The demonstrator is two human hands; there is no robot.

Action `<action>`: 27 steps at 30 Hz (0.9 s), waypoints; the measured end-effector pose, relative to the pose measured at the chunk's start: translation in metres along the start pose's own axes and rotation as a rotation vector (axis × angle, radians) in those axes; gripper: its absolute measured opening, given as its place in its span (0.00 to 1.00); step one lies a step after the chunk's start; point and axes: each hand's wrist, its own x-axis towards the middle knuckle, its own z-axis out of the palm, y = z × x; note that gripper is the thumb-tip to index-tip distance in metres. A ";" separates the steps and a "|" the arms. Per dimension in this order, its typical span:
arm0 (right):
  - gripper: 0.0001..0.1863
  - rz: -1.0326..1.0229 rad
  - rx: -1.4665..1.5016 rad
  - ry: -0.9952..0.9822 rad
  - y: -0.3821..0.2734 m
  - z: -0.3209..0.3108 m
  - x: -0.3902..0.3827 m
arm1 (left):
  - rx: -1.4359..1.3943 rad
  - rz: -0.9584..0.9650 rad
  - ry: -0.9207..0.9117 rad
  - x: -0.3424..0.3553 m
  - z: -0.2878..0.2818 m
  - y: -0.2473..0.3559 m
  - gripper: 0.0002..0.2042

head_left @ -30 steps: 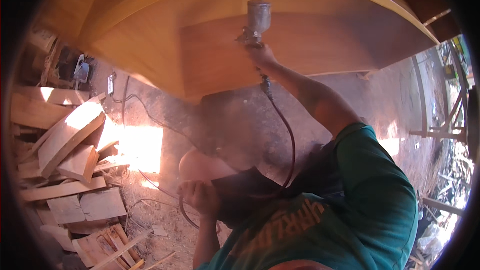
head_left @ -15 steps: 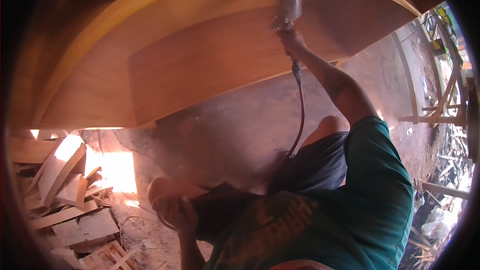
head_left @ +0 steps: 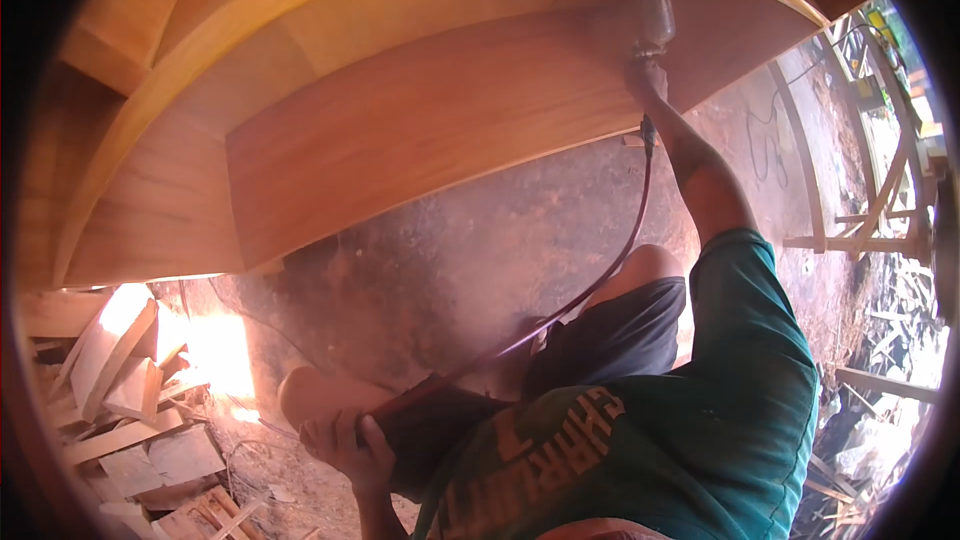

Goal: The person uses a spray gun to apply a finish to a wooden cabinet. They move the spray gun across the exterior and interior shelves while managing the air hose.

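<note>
My right hand (head_left: pixel 652 80) grips a spray gun with a metal cup (head_left: pixel 654 18), held upright near the right part of a varnished curved wooden panel (head_left: pixel 430 110) above my knees. A haze hangs around the gun. A dark red hose (head_left: pixel 615 262) runs from the bottom of the gun down across my lap to my left hand (head_left: pixel 350 440), which is closed around it beside my left knee (head_left: pixel 305 390).
Offcut planks and blocks (head_left: pixel 130 400) are piled at the left beside a bright patch of sunlight. At the right are a wooden frame (head_left: pixel 890 180), a cord (head_left: pixel 770 140) and scattered scraps (head_left: pixel 890 320). The dusty floor (head_left: pixel 400 250) shows under the panel.
My right hand and the spray gun have moved rightward along the panel. My left hand has shifted left and down in the view, and more of the panel's left end shows.
</note>
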 end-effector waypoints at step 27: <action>0.15 -0.088 1.044 -1.081 -0.485 0.056 -0.429 | -0.145 -0.310 0.254 -0.076 -0.054 -0.204 0.11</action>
